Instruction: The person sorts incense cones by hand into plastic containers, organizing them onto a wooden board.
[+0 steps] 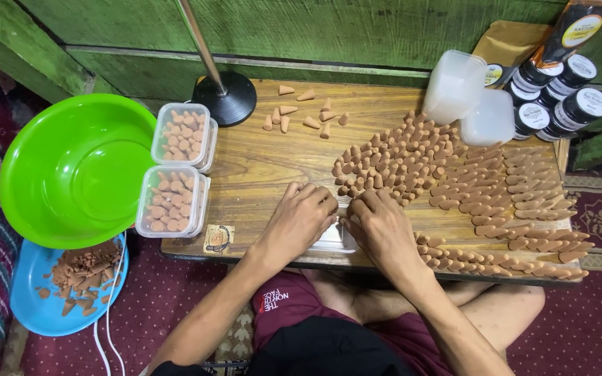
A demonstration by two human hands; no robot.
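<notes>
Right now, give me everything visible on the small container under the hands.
The clear plastic container sits on the wooden table near its front edge. It is shallow and rectangular with rounded corners. The left hand and right hand rest over it, hiding most of it, contents included. Brown cones lie just right.

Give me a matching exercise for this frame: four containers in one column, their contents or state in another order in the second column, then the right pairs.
Things:
1. green basin
2. blue plate
3. two open clear boxes
4. stack of clear boxes

States:
A. filled with whole brown cones
B. holds broken cone pieces and crumbs
C. nothing inside, left of the table
D. nested with nothing in them, at the table's far right

Pairs: 1-C, 2-B, 3-A, 4-D
</notes>
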